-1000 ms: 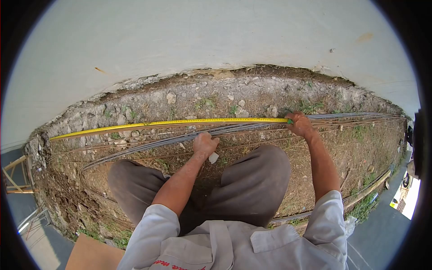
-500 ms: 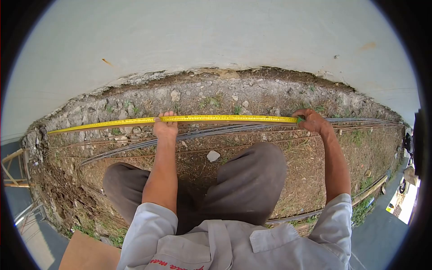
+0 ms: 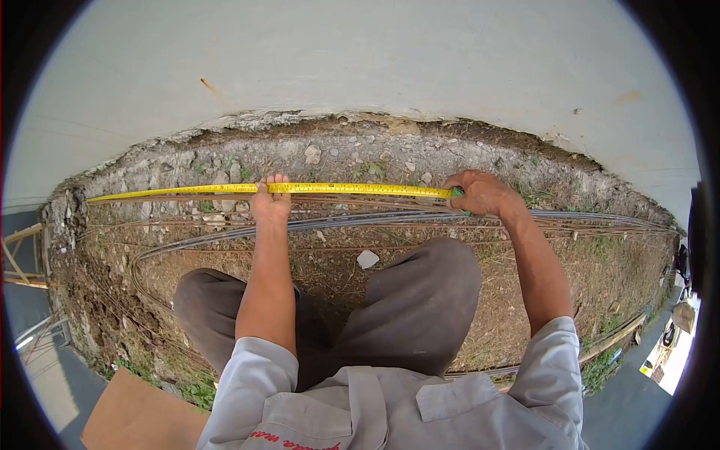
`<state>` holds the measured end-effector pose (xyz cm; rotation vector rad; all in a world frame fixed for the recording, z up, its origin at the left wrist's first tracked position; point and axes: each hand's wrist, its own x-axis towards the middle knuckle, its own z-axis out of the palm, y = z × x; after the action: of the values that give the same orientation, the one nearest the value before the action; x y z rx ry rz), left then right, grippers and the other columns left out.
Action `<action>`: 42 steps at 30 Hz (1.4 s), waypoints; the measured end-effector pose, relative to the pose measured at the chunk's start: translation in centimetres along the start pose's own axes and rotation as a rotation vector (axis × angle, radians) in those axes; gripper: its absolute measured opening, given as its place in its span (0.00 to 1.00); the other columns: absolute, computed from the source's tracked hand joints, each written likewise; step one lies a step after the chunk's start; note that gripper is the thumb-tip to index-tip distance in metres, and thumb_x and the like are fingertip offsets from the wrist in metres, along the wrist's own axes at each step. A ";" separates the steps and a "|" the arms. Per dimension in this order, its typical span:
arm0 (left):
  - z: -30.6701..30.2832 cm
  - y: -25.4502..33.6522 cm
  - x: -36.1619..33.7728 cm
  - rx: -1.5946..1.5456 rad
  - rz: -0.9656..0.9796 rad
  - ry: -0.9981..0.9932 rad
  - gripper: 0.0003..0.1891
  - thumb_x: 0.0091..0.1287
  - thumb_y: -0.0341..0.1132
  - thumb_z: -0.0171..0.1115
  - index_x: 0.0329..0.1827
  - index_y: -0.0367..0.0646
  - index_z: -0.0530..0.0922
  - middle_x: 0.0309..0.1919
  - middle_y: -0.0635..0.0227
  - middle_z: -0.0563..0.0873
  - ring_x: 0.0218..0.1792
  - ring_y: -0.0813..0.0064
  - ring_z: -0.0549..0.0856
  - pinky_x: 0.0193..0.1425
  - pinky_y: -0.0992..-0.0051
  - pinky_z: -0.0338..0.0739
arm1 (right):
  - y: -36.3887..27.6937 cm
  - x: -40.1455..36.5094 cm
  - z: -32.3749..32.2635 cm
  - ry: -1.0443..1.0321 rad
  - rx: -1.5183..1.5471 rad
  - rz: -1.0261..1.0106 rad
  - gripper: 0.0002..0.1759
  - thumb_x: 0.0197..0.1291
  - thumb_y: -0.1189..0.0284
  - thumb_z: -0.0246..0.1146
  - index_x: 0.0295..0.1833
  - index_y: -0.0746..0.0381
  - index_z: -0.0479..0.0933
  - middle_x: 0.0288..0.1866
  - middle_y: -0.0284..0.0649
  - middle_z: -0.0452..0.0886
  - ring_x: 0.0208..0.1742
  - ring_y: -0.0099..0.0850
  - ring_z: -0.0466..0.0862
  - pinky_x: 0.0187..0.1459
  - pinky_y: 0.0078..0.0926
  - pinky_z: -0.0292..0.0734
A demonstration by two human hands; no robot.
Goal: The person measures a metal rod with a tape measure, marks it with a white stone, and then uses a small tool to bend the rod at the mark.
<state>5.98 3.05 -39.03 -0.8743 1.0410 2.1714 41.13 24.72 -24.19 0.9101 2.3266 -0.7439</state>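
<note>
A yellow tape measure blade (image 3: 352,188) stretches across the view above the steel rods, its far end at the left of the dirt strip. My left hand (image 3: 271,198) grips the blade partway along, with fingertips showing beyond its upper edge. At the right end, my right hand (image 3: 484,193) is closed around the green tape case (image 3: 458,196), most of which the fingers hide. Long thin rods (image 3: 360,220), some grey and some rusty, lie on the ground just below the blade and run under my right wrist.
A pale wall (image 3: 375,60) with a crumbled lower edge borders the strip. Stones and a white stone chip (image 3: 367,259) lie on the soil. A brown board (image 3: 142,415) is at lower left, a wooden frame (image 3: 24,255) at far left. My bent knees (image 3: 427,300) are close below the rods.
My right hand has moved left with the tape case, so the blade between my hands is shorter. My left hand still grips the blade. The view has shifted slightly.
</note>
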 end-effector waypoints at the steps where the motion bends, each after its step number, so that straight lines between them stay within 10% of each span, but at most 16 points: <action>1: -0.3 -0.5 0.0 0.025 0.009 0.021 0.13 0.77 0.41 0.42 0.49 0.42 0.70 0.44 0.64 0.78 0.46 0.63 0.81 0.59 0.55 0.78 | -0.5 -0.7 -0.8 0.000 -0.005 0.006 0.25 0.52 0.58 0.65 0.57 0.56 0.78 0.52 0.47 0.80 0.56 0.44 0.78 0.58 0.38 0.72; 28: 0.8 3.5 0.3 -0.082 0.136 0.053 0.15 0.77 0.42 0.42 0.56 0.40 0.68 0.37 0.63 0.76 0.33 0.67 0.78 0.40 0.63 0.81 | -5.7 0.3 0.4 0.033 0.040 -0.087 0.25 0.51 0.61 0.67 0.55 0.59 0.78 0.48 0.52 0.81 0.53 0.48 0.79 0.54 0.41 0.73; 37: 3.6 -3.2 -5.2 0.284 0.048 -0.225 0.17 0.76 0.42 0.45 0.56 0.36 0.67 0.43 0.58 0.79 0.46 0.58 0.82 0.56 0.57 0.79 | -1.9 0.3 2.1 0.137 0.070 -0.062 0.34 0.52 0.57 0.66 0.65 0.58 0.68 0.48 0.53 0.81 0.51 0.49 0.80 0.53 0.43 0.73; 42: 2.8 -9.9 -9.7 0.625 -0.313 -0.595 0.15 0.71 0.39 0.57 0.53 0.39 0.74 0.48 0.58 0.81 0.51 0.60 0.81 0.59 0.59 0.77 | -2.0 -0.3 3.4 0.160 0.209 0.010 0.38 0.53 0.58 0.66 0.67 0.60 0.63 0.51 0.56 0.79 0.56 0.50 0.78 0.58 0.43 0.71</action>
<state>18.28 8.57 -34.75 -0.0754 1.0771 1.5406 40.78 21.10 -25.75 1.1072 2.4120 -0.9558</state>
